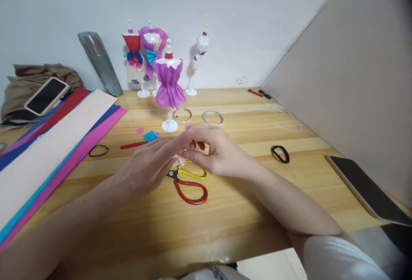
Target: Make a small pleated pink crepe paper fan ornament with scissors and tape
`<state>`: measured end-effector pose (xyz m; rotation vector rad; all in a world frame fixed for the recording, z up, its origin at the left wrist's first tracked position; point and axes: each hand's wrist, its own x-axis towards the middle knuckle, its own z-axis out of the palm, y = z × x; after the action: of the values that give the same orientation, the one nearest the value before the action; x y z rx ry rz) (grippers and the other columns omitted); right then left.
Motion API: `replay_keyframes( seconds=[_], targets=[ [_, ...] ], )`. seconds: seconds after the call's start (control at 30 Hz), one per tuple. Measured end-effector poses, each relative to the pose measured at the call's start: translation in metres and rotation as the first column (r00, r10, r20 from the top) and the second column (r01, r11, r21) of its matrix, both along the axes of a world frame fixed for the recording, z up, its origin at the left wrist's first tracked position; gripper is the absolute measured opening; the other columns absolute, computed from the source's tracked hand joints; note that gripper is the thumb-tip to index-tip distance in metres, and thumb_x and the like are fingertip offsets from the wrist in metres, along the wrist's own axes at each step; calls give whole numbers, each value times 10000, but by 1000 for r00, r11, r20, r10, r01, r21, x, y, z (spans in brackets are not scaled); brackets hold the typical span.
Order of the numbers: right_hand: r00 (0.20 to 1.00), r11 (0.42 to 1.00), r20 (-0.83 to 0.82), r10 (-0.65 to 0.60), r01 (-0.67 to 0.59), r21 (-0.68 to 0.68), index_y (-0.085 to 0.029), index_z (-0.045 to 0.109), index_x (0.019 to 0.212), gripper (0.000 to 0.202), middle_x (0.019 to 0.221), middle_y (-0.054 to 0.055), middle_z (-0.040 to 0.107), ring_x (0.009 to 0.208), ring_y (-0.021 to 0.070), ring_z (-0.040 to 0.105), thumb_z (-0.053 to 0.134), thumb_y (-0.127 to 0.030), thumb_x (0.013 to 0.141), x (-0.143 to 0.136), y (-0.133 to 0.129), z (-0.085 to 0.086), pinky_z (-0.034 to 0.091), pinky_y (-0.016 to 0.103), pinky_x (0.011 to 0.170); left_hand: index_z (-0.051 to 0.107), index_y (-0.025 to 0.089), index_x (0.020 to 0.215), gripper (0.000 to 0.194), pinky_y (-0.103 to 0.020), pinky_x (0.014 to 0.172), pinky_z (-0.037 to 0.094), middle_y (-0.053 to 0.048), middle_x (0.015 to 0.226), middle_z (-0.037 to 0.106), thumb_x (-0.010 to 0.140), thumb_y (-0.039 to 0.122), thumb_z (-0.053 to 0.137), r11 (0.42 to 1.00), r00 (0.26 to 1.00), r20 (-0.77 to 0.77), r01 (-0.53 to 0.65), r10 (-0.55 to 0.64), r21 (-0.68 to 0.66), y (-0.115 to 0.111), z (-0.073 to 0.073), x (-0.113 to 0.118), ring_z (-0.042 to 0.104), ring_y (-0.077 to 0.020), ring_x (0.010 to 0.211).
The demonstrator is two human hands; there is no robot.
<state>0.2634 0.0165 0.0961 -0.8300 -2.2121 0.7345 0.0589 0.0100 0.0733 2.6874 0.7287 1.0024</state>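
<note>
Both hands meet at the middle of the table. My left hand is closed, its fingers pressed together around a small pale pink piece. Pinched on the same piece from the right is my right hand, its thumb and fingers curled inward. Scissors with one red and one yellow handle lie just beneath the hands, their blades hidden by my left hand. Behind the hands stands a small mannequin in a purple crepe dress. A folded blue piece and a red strip lie beyond my left hand.
Coloured paper sheets cover the left side, near a phone on brown cloth. Several dressed mannequins and a tilted bottle stand at the wall. Tape rings, a black band and a dark tablet lie right.
</note>
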Motion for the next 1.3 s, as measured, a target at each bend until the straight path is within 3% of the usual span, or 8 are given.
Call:
replay_keyframes(
  seconds=[0.17, 0.33, 0.47, 0.73, 0.93, 1.13, 1.3],
  targets=[
    [997, 997, -12, 75, -74, 36, -136, 653, 833, 63, 716, 4, 615, 641, 98, 508, 614, -185, 841, 4, 2, 0, 385, 226, 603, 288, 323, 1505, 682, -199, 753, 528, -8, 1009, 721, 905, 65, 488, 999, 994, 107, -5, 0, 50, 2, -2, 0, 676, -118, 845],
    [998, 991, 24, 52, -54, 120, -149, 596, 781, 96, 730, 8, 602, 700, 113, 523, 543, -138, 860, 1, 2, -3, 389, 248, 660, 281, 336, 1514, 738, -190, 701, 528, 10, 938, 726, 876, 31, 492, 999, 995, 101, -7, 3, 39, 1, 0, 1, 679, -117, 800],
    [999, 995, 39, 34, -37, 91, -150, 553, 736, 105, 657, -19, 548, 597, 90, 463, 519, -96, 818, -3, 3, -7, 334, 231, 578, 233, 346, 1529, 765, -191, 717, 533, 16, 928, 725, 882, 17, 472, 999, 996, 94, -8, 4, 42, 0, 2, 2, 683, -114, 813],
    [999, 996, -36, -8, 5, -88, -149, 540, 722, 130, 629, -32, 502, 578, 85, 436, 504, -133, 847, -5, 2, -6, 320, 228, 549, 250, 343, 1521, 721, -192, 722, 542, 11, 969, 728, 908, 43, 481, 991, 993, 104, -69, 57, 117, -1, 2, 2, 687, -108, 831],
    [994, 978, -108, -18, -5, -208, -141, 568, 723, 147, 612, -38, 464, 566, 85, 413, 547, -212, 850, -5, 5, -8, 316, 231, 528, 317, 216, 1509, 663, -227, 775, 554, -50, 1002, 724, 901, 29, 503, 960, 994, 105, -39, 10, 276, 1, -8, -2, 673, -129, 877],
    [969, 914, -245, -9, -92, -396, -153, 541, 700, 170, 619, -43, 461, 567, 80, 413, 614, -252, 816, -4, 6, -7, 324, 226, 529, 345, 195, 1499, 700, -255, 848, 546, -62, 1026, 725, 860, -2, 551, 938, 992, 117, -78, 41, 339, 2, -13, -7, 670, -152, 942],
    [955, 858, -294, -25, -131, -497, -156, 553, 701, 218, 594, -55, 457, 545, 73, 399, 689, -309, 778, -4, 7, -9, 310, 216, 509, 355, 207, 1492, 703, -255, 813, 560, -56, 997, 727, 853, 4, 566, 941, 985, 160, 0, -58, 339, 4, -10, -5, 678, -151, 903]
  ],
)
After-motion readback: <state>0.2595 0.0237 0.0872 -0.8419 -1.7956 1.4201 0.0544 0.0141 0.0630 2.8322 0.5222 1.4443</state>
